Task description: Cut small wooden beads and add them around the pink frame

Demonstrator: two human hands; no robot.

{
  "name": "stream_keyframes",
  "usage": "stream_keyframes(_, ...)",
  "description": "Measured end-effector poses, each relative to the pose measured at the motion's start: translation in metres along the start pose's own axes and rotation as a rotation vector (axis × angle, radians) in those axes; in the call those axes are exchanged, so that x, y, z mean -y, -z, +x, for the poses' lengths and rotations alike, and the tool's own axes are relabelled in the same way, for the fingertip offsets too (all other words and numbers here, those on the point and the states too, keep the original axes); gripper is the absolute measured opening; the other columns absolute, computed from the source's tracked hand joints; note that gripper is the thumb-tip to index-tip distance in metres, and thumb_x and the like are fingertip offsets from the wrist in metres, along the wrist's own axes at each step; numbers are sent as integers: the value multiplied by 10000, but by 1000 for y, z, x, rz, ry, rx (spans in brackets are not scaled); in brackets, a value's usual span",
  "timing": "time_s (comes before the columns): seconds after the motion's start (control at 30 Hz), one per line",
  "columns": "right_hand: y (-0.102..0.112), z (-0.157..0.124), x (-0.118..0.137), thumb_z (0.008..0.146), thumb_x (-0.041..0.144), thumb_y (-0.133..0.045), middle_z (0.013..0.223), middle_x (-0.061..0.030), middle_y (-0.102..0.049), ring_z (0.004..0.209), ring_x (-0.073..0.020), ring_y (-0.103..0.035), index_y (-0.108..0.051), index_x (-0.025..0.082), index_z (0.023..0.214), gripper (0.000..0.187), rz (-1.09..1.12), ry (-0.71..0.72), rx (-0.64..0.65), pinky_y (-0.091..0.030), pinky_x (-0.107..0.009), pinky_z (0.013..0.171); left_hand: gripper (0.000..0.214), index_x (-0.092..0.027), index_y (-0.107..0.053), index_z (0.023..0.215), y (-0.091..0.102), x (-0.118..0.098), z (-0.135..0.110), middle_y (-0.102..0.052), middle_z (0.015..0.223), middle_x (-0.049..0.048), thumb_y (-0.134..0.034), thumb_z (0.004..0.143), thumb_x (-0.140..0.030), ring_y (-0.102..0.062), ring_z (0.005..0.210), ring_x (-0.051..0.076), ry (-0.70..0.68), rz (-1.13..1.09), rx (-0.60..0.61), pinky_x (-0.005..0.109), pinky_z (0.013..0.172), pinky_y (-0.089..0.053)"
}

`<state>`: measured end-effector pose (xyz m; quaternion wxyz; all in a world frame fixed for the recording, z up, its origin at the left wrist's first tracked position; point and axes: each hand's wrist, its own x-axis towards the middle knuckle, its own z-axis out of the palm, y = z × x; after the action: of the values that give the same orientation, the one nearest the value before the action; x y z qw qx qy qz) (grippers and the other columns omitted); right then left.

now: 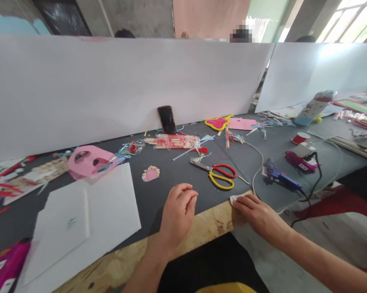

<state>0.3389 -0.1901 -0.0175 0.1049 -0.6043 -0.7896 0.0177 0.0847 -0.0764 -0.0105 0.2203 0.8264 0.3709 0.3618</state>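
Observation:
My left hand [179,213] rests on the dark table cover [161,195] near the front edge, fingers curled loosely with nothing in them. My right hand [256,213] lies at the table's corner, its fingertips pressed on a small white paper scrap [234,199]. Red and yellow scissors [218,175] lie just beyond both hands. A small pink beaded ornament [150,173] sits to the left of the scissors.
White paper sheets [88,219] lie at the left, a pink cut-out [90,160] behind them. A phone [167,119] leans on the white divider [125,81]. A blue glue gun [281,176], a power strip [297,159] with cable and a red tape roll [299,138] are at the right.

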Motion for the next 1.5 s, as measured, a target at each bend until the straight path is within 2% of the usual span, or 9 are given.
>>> stream_keyframes(0.23, 7, 12, -13, 750, 217, -540, 789, -54, -622, 753, -208, -575, -620, 218, 813, 102, 582, -451, -43, -495, -388, 750, 183, -208, -643, 899, 6, 1, -5, -598, 1060, 72, -463, 886, -179, -568, 1026, 194, 50, -34, -2, 371, 933, -475)
stream_keyframes(0.33, 11, 14, -23, 819, 352, -495, 688, -2, -594, 570, -150, -558, -562, 217, 900, 172, 797, -569, -87, -485, -285, 537, 188, -205, -628, 970, -2, -7, -4, -602, 1083, 75, -474, 868, -164, -577, 1032, 194, 88, -112, 44, 370, 936, -483)
stream_keyframes(0.47, 15, 15, -19, 788, 459, -555, 731, -15, -618, 586, -159, -598, -530, 226, 904, 262, 1087, -637, -189, -490, -282, 520, 423, -221, -495, 1255, -31, -34, 7, -562, 1244, 84, -449, 850, -104, -609, 1017, 158, 107, -324, 195, 294, 880, -532)
stream_keyframes(0.6, 21, 18, -4, 709, 473, -678, 764, -16, -634, 595, -159, -604, -556, 230, 784, 282, 1271, -657, -262, -496, -278, 517, 516, -183, -386, 1371, -61, -68, 21, -461, 1402, 115, -498, 868, -181, -463, 1267, 230, -50, -313, 273, 390, 1036, -437)
stream_keyframes(0.7, 25, 21, 5, 682, 393, -735, 721, 10, -635, 558, -136, -592, -597, 233, 842, 264, 1444, -720, -292, -492, -252, 503, 368, -180, -536, 1242, -76, -82, 25, -578, 1277, 79, -535, 877, -233, -529, 1174, 223, -157, -228, 193, 372, 1012, -457)
stream_keyframes(0.93, 35, 28, 16, 691, 327, -746, 831, -12, -695, 704, -140, -642, -677, 225, 960, 295, 1799, -872, -315, -524, -211, 595, 242, -148, -629, 1073, -87, -74, 23, -655, 1083, 58, -447, 917, -177, -574, 955, 193, -351, 11, 59, 324, 871, -524)
stream_keyframes(1.03, 33, 31, 14, 697, 343, -733, 859, -45, -707, 732, -185, -665, -670, 228, 1003, 332, 1620, -780, -262, -536, -274, 592, 257, -122, -623, 1091, -84, -71, 25, -662, 1089, 68, -451, 904, -160, -572, 982, 190, -355, 1, 65, 307, 917, -505)
stream_keyframes(1.17, 32, 51, -11, 772, 436, -609, 761, -76, -703, 634, -208, -653, -675, 170, 960, 331, 925, -577, -359, -514, -325, 548, 305, -144, -608, 1132, -70, -66, 23, -589, 1259, 85, -503, 845, -139, -538, 1124, 207, -439, -17, 123, 336, 1010, -449)
stream_keyframes(1.5, 35, 207, -106, 875, 301, -567, 1152, -75, -595, 1060, -222, -549, -636, 174, 997, 189, 188, -422, -343, -423, -447, 930, 249, -191, -619, 1047, 27, 11, -28, -576, 1191, 98, -493, 862, -84, -556, 1075, 214, -152, 303, -180, 394, 920, -480)
